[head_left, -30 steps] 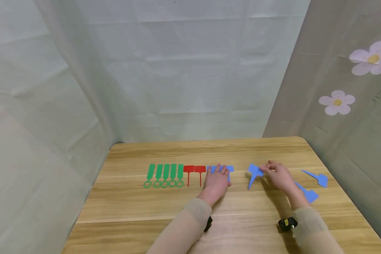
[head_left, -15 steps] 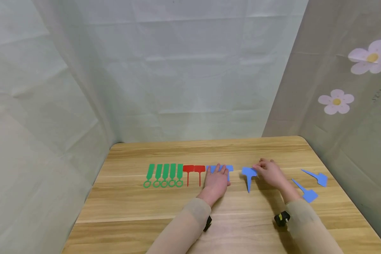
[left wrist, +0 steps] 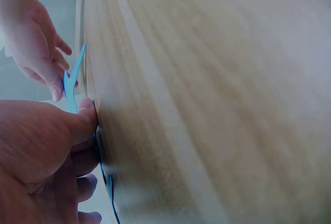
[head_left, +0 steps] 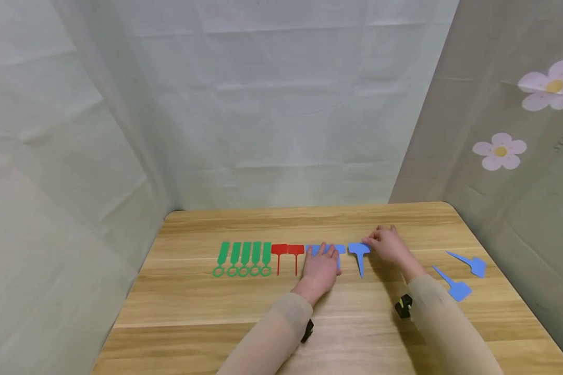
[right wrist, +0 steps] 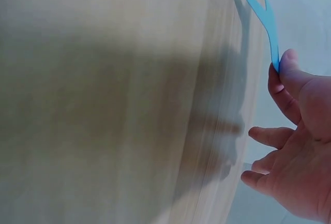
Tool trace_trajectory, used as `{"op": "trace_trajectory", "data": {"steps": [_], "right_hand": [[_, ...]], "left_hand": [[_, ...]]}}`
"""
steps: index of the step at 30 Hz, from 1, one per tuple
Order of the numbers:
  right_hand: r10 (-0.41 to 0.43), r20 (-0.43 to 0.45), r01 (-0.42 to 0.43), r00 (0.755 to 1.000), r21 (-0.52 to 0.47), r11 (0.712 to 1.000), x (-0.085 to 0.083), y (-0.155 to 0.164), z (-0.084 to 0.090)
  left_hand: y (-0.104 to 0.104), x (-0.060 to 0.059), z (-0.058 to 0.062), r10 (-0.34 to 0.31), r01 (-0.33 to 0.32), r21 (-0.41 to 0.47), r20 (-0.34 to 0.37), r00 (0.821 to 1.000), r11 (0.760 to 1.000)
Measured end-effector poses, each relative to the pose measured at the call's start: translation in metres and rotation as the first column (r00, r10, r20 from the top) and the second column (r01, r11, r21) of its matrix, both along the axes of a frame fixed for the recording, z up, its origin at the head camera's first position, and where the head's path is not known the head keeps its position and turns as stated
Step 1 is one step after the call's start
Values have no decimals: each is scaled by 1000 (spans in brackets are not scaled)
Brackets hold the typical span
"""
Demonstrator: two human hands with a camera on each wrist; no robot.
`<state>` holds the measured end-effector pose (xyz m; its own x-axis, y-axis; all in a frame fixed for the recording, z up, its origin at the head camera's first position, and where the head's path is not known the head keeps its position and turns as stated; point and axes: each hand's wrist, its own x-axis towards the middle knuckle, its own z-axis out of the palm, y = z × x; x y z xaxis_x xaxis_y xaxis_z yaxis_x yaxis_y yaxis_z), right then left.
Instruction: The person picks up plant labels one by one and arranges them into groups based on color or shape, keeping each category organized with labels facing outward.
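My right hand (head_left: 390, 246) pinches a blue T-shaped plant label (head_left: 358, 248) by the right end of its head, thumb against finger. In the right wrist view the label (right wrist: 269, 25) is raised off the wood at the pinched end, its stem pointing down to the table. My left hand (head_left: 320, 268) rests with spread, fairly straight fingers on blue plant labels (head_left: 341, 249) lying in the row, and hides most of them. Left of it lie two red T-shaped labels (head_left: 295, 250), then several green labels (head_left: 246, 253) with ring ends.
Two loose blue plant labels (head_left: 459, 290) lie at the right of the wooden table (head_left: 206, 312), near the right forearm. Pale cloth (head_left: 281, 120) hangs behind the table, and patterned cloth (head_left: 521, 219) along its right side.
The right hand has moved left with the blue plant label, bringing it near the row. Its stem has turned from slanting left to nearly straight down. The left hand has stayed put.
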<state>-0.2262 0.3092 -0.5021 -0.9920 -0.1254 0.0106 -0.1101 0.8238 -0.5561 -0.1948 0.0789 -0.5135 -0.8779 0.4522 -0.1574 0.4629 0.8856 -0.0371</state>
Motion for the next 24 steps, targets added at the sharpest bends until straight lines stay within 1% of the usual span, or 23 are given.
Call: {"op": "trace_trajectory", "data": {"steps": [6,10,16,24], "right_hand": [[-50,39,47,998,60,997,-11,-2,-1],[-73,72,67,995,77,995,-13,-3,-1],[-96,83,90,992,72,993,-14,-7,0],[-118,96,113,988,60,992,-14,-9,-3]], "left_hand": [[1,1,0,5,-5,-1,-1,1000,1000],[2,1,0,10,-10,3,7,1000,1000],[2,0,0,9,-9,2,10,1000,1000],[2,-2,-2,13,-13,5,13,1000,1000]]}}
